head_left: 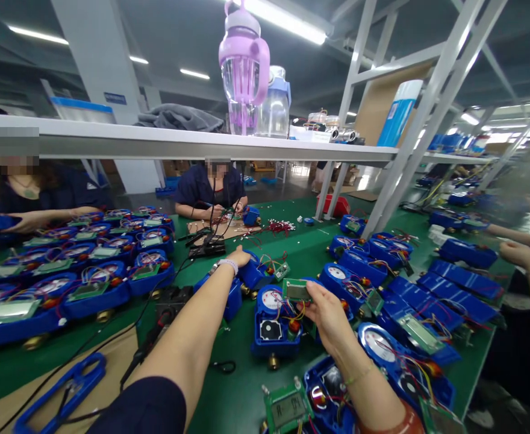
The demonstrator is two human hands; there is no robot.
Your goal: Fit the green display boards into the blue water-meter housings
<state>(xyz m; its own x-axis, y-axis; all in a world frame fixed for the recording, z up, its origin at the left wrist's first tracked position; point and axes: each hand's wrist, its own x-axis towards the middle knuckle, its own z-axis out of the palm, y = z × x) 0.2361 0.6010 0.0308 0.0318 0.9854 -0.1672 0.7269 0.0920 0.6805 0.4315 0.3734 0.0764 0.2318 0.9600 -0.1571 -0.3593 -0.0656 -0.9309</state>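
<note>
My right hand (323, 310) pinches a green circuit board with a small display (296, 290). Thin coloured wires run from the board down to an opened blue meter housing (265, 346), which shows a round white dial, a black square part and a brass fitting. Farther forward, my left hand (241, 257) is closed at the edge of another blue meter housing (255, 274); its fingertips are partly hidden. From that housing, wires lead to a small board (282, 271) on its right. At the bottom, a green display board (287, 407) lies beside an opened housing.
Rows of blue meters (97, 280) fill the left side, and more blue housings (441, 295) lie on the right. A blue frame-shaped part (61, 392) rests on cardboard. A shelf (179, 140) with bottles crosses above. Co-workers sit opposite; another person's hands (522, 256) show at right.
</note>
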